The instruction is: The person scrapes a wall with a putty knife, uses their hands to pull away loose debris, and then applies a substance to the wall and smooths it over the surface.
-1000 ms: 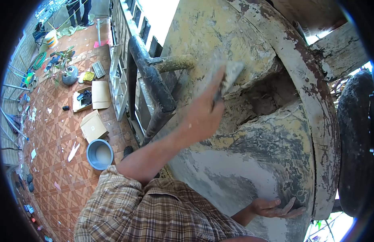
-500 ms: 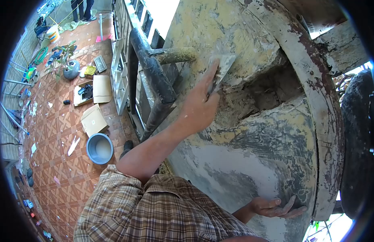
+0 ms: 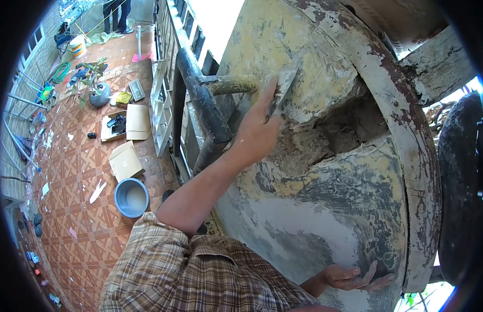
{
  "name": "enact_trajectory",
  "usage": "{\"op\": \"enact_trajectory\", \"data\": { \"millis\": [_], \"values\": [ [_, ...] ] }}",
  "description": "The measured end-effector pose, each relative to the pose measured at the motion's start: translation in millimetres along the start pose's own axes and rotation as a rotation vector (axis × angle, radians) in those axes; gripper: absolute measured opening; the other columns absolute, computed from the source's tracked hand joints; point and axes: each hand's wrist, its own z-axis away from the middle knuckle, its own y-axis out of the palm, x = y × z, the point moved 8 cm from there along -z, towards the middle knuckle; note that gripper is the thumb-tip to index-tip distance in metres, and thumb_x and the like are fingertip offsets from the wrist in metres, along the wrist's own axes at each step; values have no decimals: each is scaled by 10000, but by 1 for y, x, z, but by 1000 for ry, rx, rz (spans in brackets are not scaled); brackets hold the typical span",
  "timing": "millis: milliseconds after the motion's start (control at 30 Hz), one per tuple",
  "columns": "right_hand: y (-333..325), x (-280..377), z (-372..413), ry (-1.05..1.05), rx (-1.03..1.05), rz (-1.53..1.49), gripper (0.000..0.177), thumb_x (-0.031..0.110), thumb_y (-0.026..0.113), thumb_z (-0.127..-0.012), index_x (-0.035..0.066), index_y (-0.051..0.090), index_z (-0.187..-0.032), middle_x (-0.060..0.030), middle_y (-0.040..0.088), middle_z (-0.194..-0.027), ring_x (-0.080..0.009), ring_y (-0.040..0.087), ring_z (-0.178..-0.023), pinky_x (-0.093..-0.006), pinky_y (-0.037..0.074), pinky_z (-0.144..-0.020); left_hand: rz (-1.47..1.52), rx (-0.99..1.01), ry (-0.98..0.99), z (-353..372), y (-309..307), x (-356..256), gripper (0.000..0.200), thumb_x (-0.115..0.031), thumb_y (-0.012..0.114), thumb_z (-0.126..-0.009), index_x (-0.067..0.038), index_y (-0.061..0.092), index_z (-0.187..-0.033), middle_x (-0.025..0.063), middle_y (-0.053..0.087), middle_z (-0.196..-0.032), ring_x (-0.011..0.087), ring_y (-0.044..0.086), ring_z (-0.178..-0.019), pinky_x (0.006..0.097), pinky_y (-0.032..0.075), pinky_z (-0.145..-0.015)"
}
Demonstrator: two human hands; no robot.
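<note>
In the head view, my left hand point(image 3: 259, 130) is closed around a putty knife point(image 3: 283, 86), index finger stretched along its blade. The blade is against a yellowed, scuffed wall point(image 3: 330, 182) of patchy plaster. A ragged hole point(image 3: 351, 125) shows rough brown material just right of that hand. My right hand point(image 3: 353, 276), at the lower right, is open with its fingers apart, near a smooth pale patch point(image 3: 304, 218) on the wall. I see nothing in it.
A dark metal railing point(image 3: 200, 99) stands left of the wall, its stub reaching toward it. A peeling curved border point(image 3: 416, 182) edges the right side. On the tiled floor point(image 3: 75, 208) are a blue bucket point(image 3: 118, 196), cardboard pieces point(image 3: 125, 160) and a potted plant point(image 3: 99, 93). A person point(image 3: 116, 14) stands far back.
The putty knife has shifted slightly left and its blade is turned more edge-on. My right hand stays almost where it was. The view has tilted a little, bringing the floor items lower and rightward.
</note>
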Motion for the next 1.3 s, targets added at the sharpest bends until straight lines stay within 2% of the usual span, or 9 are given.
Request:
{"op": "enact_trajectory", "data": {
  "millis": [67,167,600,700,900,967,1067,1200,1300],
  "values": [
    [2,2,-2,-7,1,4,353,225,309,-988,4,544,-1130,-247,367,-1405,-386,304,-1346,-598,210,-1092,164,167,-273,15,11,0,652,-10,394,-860,-20,201,-1482,244,325,-1472,290,305,-1384,313,224,-1118],
    [2,-1,1,-1,-17,11,351,230,309,-988,13,550,-1123,-249,372,-1401,-383,312,-1343,-594,210,-1096,-6,72,135,8,12,3,655,-13,383,-851,-11,201,-1480,247,347,-1458,301,327,-1372,310,228,-1115],
    [3,3,1,55,-38,-73,353,258,313,-984,37,566,-1092,-232,405,-1384,-367,330,-1337,-591,217,-1096,-20,29,118,9,15,1,670,-27,388,-834,-29,213,-1481,254,350,-1452,328,302,-1383,330,222,-1128],
    [-1,3,5,19,-21,-51,351,254,307,-985,39,570,-1074,-234,409,-1381,-372,332,-1335,-596,220,-1091,1,65,-211,-4,13,18,677,-34,397,-840,-40,200,-1487,251,342,-1458,319,293,-1388,329,218,-1130],
    [3,-2,4,-22,-10,-69,382,249,300,-960,-13,565,-1041,-301,403,-1374,-428,306,-1343,-617,193,-1082,-7,12,141,3,13,15,666,-49,408,-854,-30,196,-1486,279,365,-1432,298,348,-1360,338,254,-1108],
    [3,-5,6,-2,-39,-63,379,257,303,-959,-6,567,-1027,-295,390,-1388,-422,304,-1347,-620,191,-1086,-149,-78,326,0,10,7,719,-26,423,-801,-110,246,-1494,271,417,-1387,144,583,-685,249,497,-631],
    [2,-5,5,-39,-49,-65,377,261,307,-961,-5,566,-1028,-296,408,-1375,-418,307,-1346,-608,198,-1086,44,56,-69,13,13,10,726,-28,423,-799,-141,252,-1495,280,397,-1401,129,570,-664,247,491,-589],
    [3,-5,4,-31,-39,-68,374,259,307,-963,-1,567,-1031,-290,411,-1373,-414,313,-1343,-606,201,-1087,-32,-17,-42,0,9,4,743,-22,419,-794,-183,250,-1499,279,404,-1395,107,533,-599,243,467,-520],
    [1,-5,4,-19,-60,-78,370,256,307,-966,4,568,-1035,-283,415,-1372,-409,318,-1340,-603,204,-1087,20,70,-169,-4,10,3,706,-61,415,-843,-139,192,-1508,248,551,-1206,224,593,-812,338,493,-755]
  ]
}}
